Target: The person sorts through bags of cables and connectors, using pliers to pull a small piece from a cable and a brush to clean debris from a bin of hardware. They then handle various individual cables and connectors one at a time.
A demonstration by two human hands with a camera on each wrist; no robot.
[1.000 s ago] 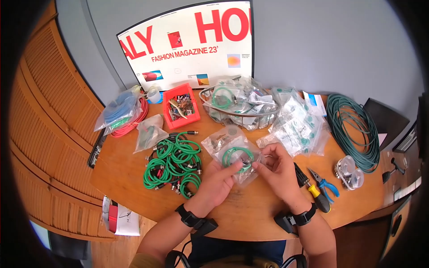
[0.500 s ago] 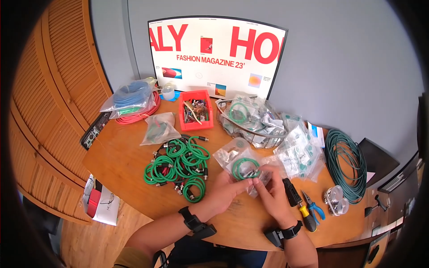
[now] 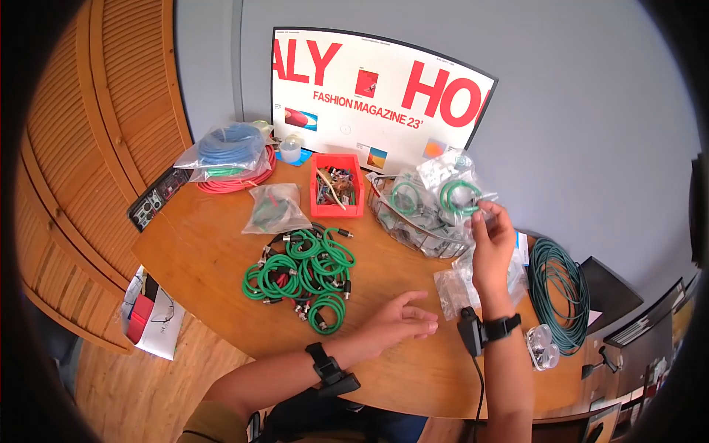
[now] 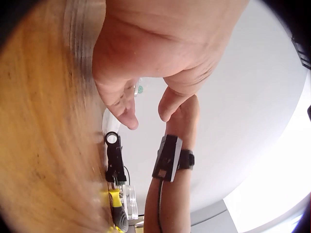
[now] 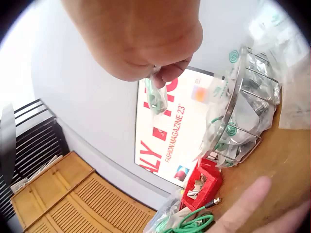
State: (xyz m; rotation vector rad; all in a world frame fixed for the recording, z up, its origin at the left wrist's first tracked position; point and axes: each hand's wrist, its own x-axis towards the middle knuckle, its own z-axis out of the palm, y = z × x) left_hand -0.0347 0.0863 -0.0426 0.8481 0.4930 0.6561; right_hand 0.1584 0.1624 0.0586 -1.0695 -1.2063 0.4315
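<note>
In the head view my right hand [image 3: 493,240] is raised and pinches a clear bag with a coiled green cable [image 3: 459,198] by its lower edge, over the right end of the wire basket [image 3: 421,240]. The right wrist view shows the bag [image 5: 156,99] hanging from the fingertips. My left hand [image 3: 391,325] hovers above the table with relaxed fingers and holds nothing; in the left wrist view thumb and fingers are apart. Left of it lies a pile of green cables [image 3: 303,269] with dark connectors.
A red bin [image 3: 337,210] of small parts stands behind the cable pile, beside a bagged cable [image 3: 277,209]. Flat clear bags [image 3: 452,292], a dark green cable coil [image 3: 557,295] and clear containers [image 3: 543,348] lie at the right. The monitor [image 3: 377,96] stands at the back.
My left hand has let go of the bag. My right hand has lifted it from between the hands, up and away to the basket. The head view has shifted.
</note>
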